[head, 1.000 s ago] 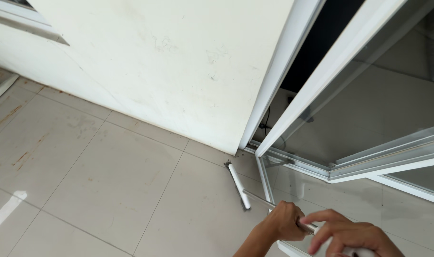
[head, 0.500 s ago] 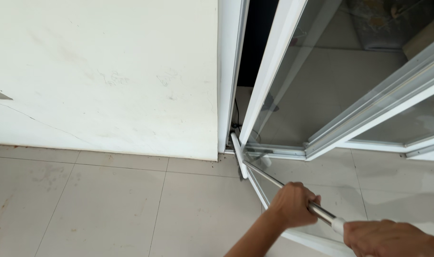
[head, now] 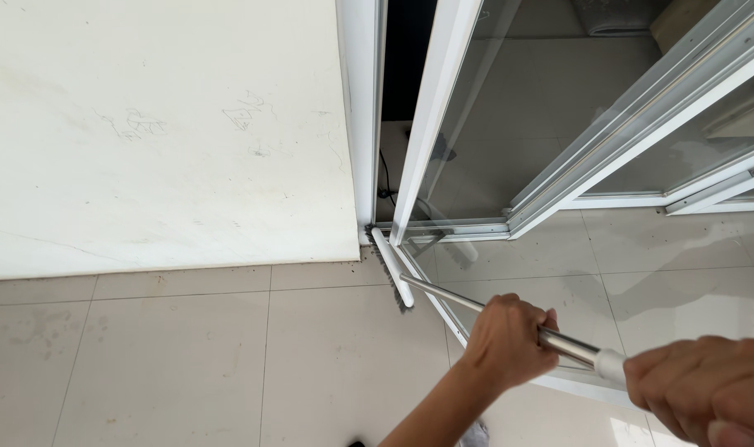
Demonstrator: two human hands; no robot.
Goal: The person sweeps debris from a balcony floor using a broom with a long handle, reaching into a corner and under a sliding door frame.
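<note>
I have both hands on the broom: my left hand (head: 509,339) is wrapped tight around the metal handle (head: 476,305) partway down, and my right hand (head: 708,393) is closed over the white upper end of it, nearer to me at the lower right. Ahead of my left hand the handle runs down to the white broom head (head: 392,267), which lies on the tiled floor (head: 187,364) with its far tip pushed into the corner where the cream wall (head: 162,132) meets the white door frame (head: 359,124). The open glass door (head: 476,141) stands just beyond my left hand, its lower edge right beside the broom head. I judge the sweeping to be in progress here: small dark specks show along the foot of the wall to the left of the head, so that strip looks not yet done, while the tiles close to my hands look fairly clean.
</note>
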